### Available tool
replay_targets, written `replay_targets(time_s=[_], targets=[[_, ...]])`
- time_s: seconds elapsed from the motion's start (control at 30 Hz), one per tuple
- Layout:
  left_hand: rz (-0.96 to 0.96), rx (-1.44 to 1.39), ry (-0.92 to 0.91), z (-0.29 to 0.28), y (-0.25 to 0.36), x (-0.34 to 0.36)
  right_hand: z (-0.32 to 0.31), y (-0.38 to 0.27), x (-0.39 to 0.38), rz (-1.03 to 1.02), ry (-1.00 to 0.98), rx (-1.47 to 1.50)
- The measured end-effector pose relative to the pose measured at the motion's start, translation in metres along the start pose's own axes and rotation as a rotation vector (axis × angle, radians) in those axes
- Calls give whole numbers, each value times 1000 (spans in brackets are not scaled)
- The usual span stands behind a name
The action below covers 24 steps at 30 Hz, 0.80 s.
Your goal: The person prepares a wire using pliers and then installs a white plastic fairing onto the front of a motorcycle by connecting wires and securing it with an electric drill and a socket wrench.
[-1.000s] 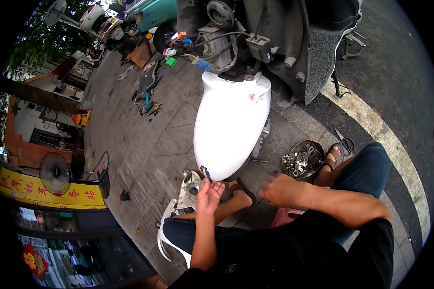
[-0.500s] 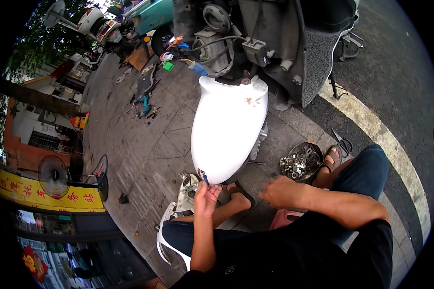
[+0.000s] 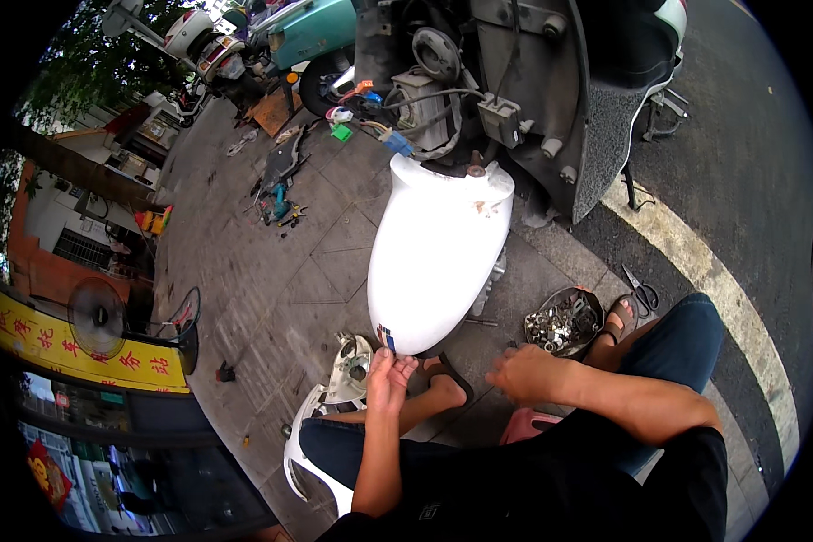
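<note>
A glossy white scooter front fender [image 3: 438, 257] reaches from the scooter's stripped front end toward me, a small dark striped sticker near its tip. My left hand [image 3: 388, 379] is at that near tip, its thumb and fingers closed on the edge by the sticker. To the right, apart from the fender, my right hand [image 3: 526, 373] is held in the air with its fingers curled; whatever lies inside them is hidden. Just beyond it sits a round tray [image 3: 594, 336] with many small metal fasteners. A thin rod-shaped tool [image 3: 481, 322] lies between the tray and the fender.
The dismantled scooter [image 3: 506, 99] stands ahead with loose wires and a blue connector [image 3: 396, 142]. Scissors [image 3: 641, 291] lie beside my right foot. A teal power tool [image 3: 278, 203] rests on the paving at left. White body panels [image 3: 350, 372] lie by my left leg, and a fan [image 3: 98, 316] stands farther left.
The view has shifted slightly, so the scooter and fender appear lower and farther right. My left hand stays at the fender's tip, and my right hand keeps its curled pose.
</note>
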<state>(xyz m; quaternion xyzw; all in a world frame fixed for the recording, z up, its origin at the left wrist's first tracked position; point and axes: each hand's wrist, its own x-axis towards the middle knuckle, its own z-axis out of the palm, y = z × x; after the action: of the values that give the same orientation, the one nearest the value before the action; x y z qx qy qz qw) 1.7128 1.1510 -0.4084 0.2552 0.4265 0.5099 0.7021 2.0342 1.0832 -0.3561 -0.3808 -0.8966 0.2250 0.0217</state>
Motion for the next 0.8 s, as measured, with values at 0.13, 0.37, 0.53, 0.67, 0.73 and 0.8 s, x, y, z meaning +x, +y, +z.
replay_targets(time_s=[0.13, 0.37, 0.53, 0.67, 0.73, 0.8], targets=[[-6, -74, -68, -4, -11, -2, 3, 1, 7, -15, -96, -12], [-455, -44, -90, 45, -87, -45, -13, -18, 23, -58, 136, -41], [-358, -310, -725, 98, -104, -37, -17, -76, 51, -316, 491, 27], [-517, -721, -828, 114, -69, -42, -36, -79, 55, -522, 799, 198], [-475, -644, -693, 115, -41, -64, -44, -75, 54, -523, 720, 168], [-429, -552, -569, 118, -6, -80, -50, -66, 55, -519, 670, 92]])
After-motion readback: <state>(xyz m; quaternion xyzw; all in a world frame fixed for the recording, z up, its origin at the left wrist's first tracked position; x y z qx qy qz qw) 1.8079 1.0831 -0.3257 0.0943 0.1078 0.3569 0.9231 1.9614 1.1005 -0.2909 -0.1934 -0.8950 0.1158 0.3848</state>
